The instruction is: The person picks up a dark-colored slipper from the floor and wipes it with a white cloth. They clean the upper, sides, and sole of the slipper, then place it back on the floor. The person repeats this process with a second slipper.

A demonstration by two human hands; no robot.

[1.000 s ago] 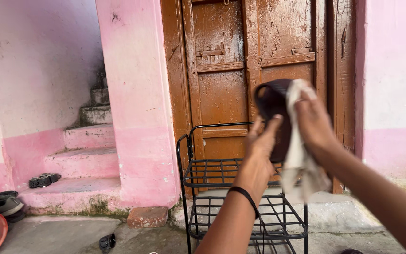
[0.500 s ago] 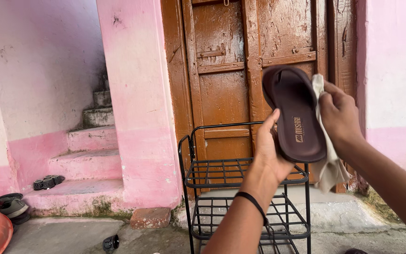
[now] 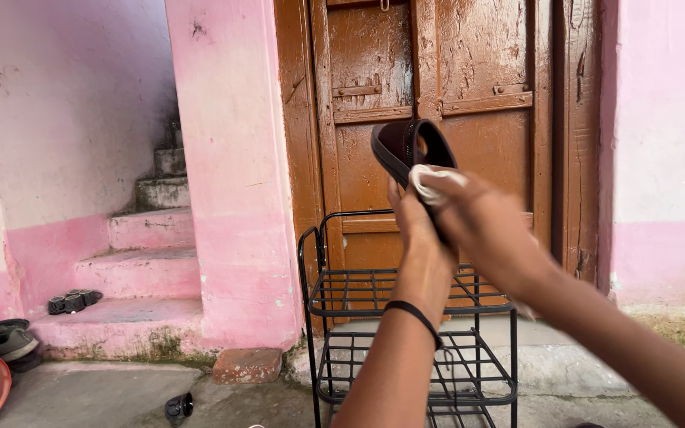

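- Left hand (image 3: 415,226) grips a dark brown slipper (image 3: 406,150), held upright.
- Right hand (image 3: 481,230) presses a pale cloth (image 3: 431,181) against it.
- Black wire rack (image 3: 374,293) below (its visible shelves bare).

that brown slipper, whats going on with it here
A person holds the dark brown slipper up in the left hand, in front of a brown wooden door. The right hand presses a pale cloth against it. Below stands a black wire rack. More footwear lies on the pink steps.
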